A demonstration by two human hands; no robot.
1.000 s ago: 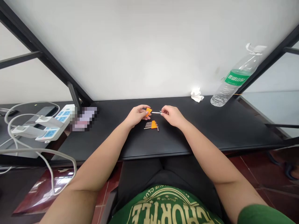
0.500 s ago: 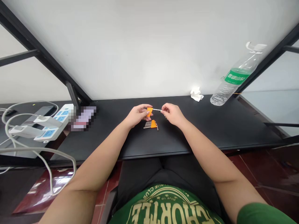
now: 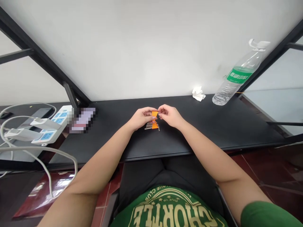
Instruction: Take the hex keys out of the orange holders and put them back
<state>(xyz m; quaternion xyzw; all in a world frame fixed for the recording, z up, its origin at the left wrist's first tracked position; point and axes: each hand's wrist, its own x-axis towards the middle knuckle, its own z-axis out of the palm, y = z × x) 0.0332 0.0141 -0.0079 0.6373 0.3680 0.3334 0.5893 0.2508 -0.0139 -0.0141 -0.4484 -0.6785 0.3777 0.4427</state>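
Observation:
My left hand (image 3: 141, 119) is closed on a small orange hex key holder (image 3: 154, 113), pinched between thumb and fingers above the black tabletop. My right hand (image 3: 172, 116) comes up against the holder's right side. Its thumb and fingers are pinched on the end of a hex key (image 3: 158, 114); little of the metal shows, and the rest is hidden by the holder and my left fingers. Just below my hands, a second orange holder (image 3: 155, 125) lies on the table with several metal hex keys (image 3: 148, 126) in it, partly covered by my left fingers.
A clear plastic bottle (image 3: 239, 75) with a green label stands at the back right, beside a crumpled white tissue (image 3: 198, 93). To the left are a white power strip (image 3: 53, 126), looping white cables (image 3: 44, 151) and a blurred-out flat object (image 3: 83, 119). Black frame posts flank the table.
My right hand has moved left to the orange holder. The hex key's shaft, which showed between my hands before, has slid into the holder and is now mostly out of sight.

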